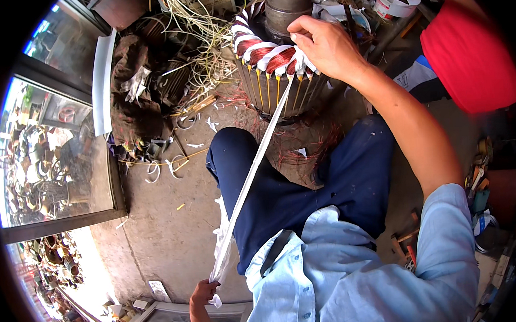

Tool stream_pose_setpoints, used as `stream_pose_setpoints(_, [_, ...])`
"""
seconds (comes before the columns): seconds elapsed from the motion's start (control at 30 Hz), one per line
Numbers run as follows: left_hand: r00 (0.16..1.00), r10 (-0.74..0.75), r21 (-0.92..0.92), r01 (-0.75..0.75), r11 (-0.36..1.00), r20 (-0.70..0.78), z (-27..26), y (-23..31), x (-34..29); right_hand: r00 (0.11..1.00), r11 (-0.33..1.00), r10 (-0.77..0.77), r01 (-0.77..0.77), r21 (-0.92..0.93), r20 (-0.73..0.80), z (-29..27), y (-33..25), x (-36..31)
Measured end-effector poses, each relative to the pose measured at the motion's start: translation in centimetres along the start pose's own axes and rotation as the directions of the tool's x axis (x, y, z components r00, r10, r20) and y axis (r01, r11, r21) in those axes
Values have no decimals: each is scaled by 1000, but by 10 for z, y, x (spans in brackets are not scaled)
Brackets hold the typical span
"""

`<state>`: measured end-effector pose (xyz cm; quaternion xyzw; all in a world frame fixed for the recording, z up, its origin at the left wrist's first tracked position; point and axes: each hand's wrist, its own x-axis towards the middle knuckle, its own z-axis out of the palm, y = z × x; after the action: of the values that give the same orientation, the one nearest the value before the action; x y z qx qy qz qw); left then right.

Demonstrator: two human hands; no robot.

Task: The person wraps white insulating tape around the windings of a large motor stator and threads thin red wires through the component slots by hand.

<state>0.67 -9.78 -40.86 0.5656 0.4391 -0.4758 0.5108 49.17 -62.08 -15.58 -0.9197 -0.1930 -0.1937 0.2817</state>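
Note:
Between my knees stands a motor stator (275, 94), its dark ribbed body upright around a thick metal cylinder (289, 13). Red copper coil windings (279, 59) ring its top, wound in a spiral with white cloth tape. A long white tape strip (250, 181) stretches taut from the ring's near side down to the lower left. My left hand (205, 291) is closed around that strip, with loose tape trailing beside it. My right hand (329, 47) rests at the ring's right side, fingers curled over the wrapped windings; its fingertips are partly hidden.
Another person in red (466, 54) works at the upper right, a hand on a white tub (395, 5). Tangled pale wires (198, 34) and a dark cloth heap (137, 91) lie at the upper left. Glass panels (50, 153) stand left. Wire scraps (303, 147) litter the floor.

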Motion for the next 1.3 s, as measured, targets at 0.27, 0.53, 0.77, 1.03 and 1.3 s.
stream_pose_setpoints(0.27, [980, -113, -80, 127, 989, 162, 9, -16, 10, 917, 924, -373, 353, -148, -144, 4, 13, -23])
stream_pose_setpoints(0.53, [976, -186, -274, 210, 939, 112, -12, -52, -9, 825, 851, -524, 517, -94, -213, 35, -22, -58])
stream_pose_setpoints(0.77, [968, -68, 41, 80, 996, -243, 10, -27, -38, 726, 922, -383, 344, 181, 572, 97, -37, -158])
stream_pose_setpoints(1.03, [405, 600, 608, -127, 784, -689, -20, 83, -31, 756, 967, -9, -160, 198, 654, -22, -25, -212])
stream_pose_setpoints(1.3, [598, 657, 474, -460, 750, -459, 6, 214, -36, 444, 638, 759, -650, -413, 475, -139, 35, -275])
